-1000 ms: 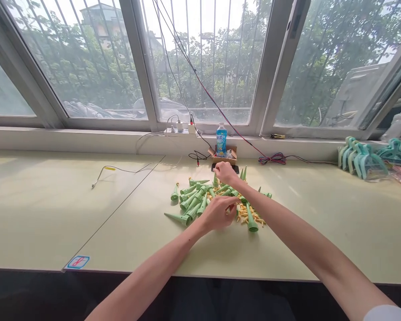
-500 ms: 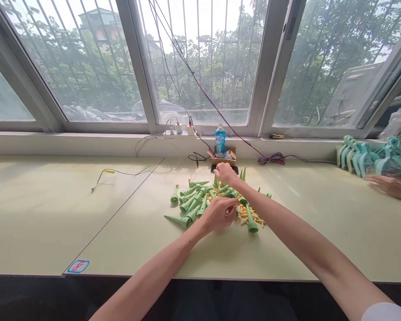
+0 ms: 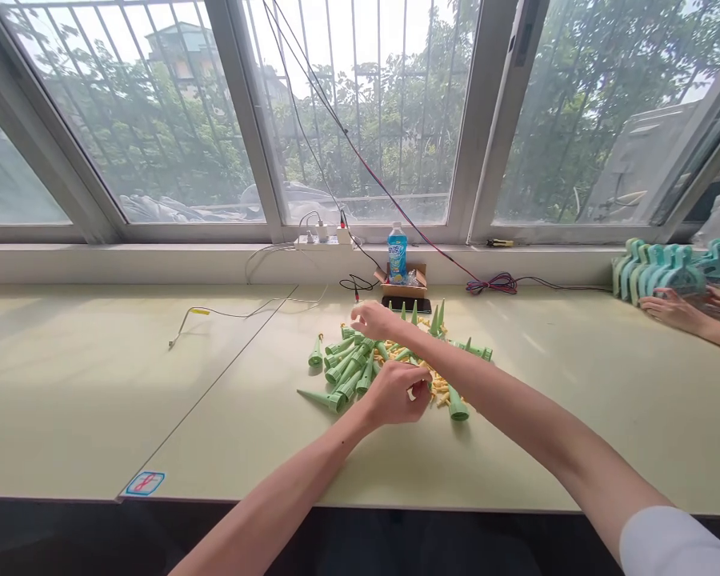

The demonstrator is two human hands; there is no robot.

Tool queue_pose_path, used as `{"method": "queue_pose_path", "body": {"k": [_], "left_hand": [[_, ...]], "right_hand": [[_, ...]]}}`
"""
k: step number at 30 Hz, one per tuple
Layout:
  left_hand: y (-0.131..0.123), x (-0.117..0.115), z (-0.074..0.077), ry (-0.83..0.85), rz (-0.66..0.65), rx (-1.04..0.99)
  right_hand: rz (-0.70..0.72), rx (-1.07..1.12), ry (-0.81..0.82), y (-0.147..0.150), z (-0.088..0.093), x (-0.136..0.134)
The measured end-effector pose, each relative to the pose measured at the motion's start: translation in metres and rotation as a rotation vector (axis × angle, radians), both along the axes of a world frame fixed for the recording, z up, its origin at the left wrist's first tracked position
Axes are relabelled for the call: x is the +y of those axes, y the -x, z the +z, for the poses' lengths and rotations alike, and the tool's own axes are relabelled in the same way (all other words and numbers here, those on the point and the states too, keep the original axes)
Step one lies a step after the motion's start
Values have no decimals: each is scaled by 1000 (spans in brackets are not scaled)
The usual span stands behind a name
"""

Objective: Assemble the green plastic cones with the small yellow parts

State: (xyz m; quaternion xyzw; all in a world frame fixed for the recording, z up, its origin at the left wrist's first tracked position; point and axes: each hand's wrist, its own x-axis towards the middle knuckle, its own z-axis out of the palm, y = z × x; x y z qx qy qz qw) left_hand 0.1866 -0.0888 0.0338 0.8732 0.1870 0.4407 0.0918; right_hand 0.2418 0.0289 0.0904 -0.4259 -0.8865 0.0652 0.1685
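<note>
A pile of green plastic cone-shaped spikes (image 3: pixel 349 366) lies on the table, mixed with small yellow plastic pieces (image 3: pixel 439 389). My left hand (image 3: pixel 399 392) is closed in a pinch at the pile's near side; what its fingertips hold is hidden. Across the far left of the pile reaches my right hand (image 3: pixel 375 320), its fingers curled together beside a lying green spike; I cannot make out what is in them. Several spikes (image 3: pixel 437 318) stand upright at the back. One spike (image 3: pixel 315 352) with a yellow tip stands apart at the left.
Behind the pile are a dark phone (image 3: pixel 420 306), a cardboard box (image 3: pixel 403 290) and a blue bottle (image 3: pixel 397 254). A coiled cable (image 3: pixel 493 282) lies by the sill. At far right another person's hands (image 3: pixel 675 312) touch a row of teal plastic pieces (image 3: pixel 660 270).
My right hand has moved left from the back middle of the pile, uncovering upright spikes and the phone. My left hand stays nearly in place. The other person's hands have shifted left against the teal pieces.
</note>
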Motion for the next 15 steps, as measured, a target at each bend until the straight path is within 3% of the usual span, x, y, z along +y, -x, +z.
{"method": "queue_pose_path", "body": {"k": [7, 15], "left_hand": [[2, -2, 2, -11, 6, -36], [2, -2, 0, -21, 25, 3]], "right_hand": [[66, -198, 77, 41, -14, 33], [127, -187, 156, 49, -18, 38]]}}
